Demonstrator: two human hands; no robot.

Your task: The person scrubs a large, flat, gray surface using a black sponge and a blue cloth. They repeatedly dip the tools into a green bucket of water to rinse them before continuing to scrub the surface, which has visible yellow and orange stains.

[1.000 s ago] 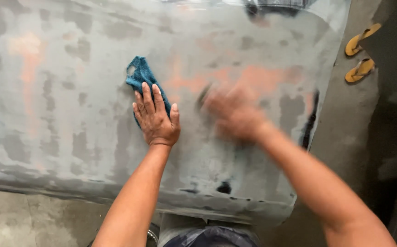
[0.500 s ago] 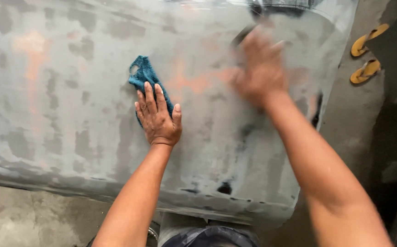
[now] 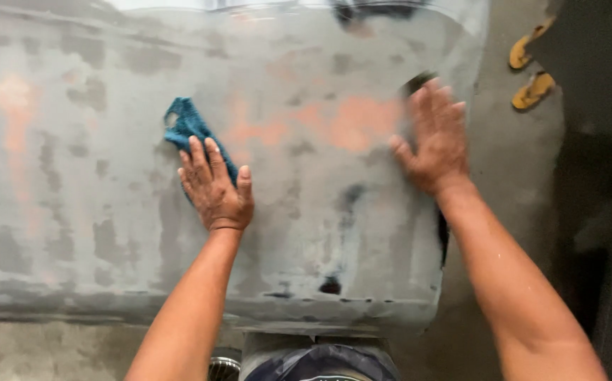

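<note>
Grey sanded car body panel [image 3: 108, 212], orange primer patches. Head view: left hand [image 3: 214, 187] flat, fingers spread, pressing teal cloth [image 3: 189, 130] at panel ctr. Right hand [image 3: 436, 141] open, blurred, w/ dark sanding pad under fingers near panel's right edge. Yellow sandals [image 3: 528, 67] on floor.

Grey concrete floor [image 3: 511, 162], stained; yellow sandals [image 3: 528, 67] beside dark wall [image 3: 602, 63] at right; dim daylight.
</note>
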